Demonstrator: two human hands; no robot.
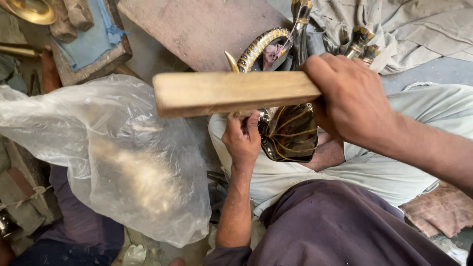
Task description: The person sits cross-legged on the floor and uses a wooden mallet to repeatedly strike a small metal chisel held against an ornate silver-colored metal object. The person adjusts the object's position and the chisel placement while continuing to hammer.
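Observation:
My right hand (pixel 352 101) grips one end of a flat wooden bat (pixel 231 92), held level above my lap. Under the bat my left hand (pixel 242 138) closes on something small, mostly hidden by the wood; I cannot tell what it is. Right beside that hand rests a dark metal vessel (pixel 290 133) with brass inlay lines, lying on my pale trouser leg (pixel 394 172). A curved banded brass spout or handle (pixel 258 47) rises behind the bat.
A large crumpled clear plastic bag (pixel 113 152) fills the left side. A wooden board (pixel 197 29) lies at the top, a blue cloth on a block (pixel 93 39) at top left, a brass dish (pixel 32 10) in the corner, grey cloth (pixel 409 29) top right.

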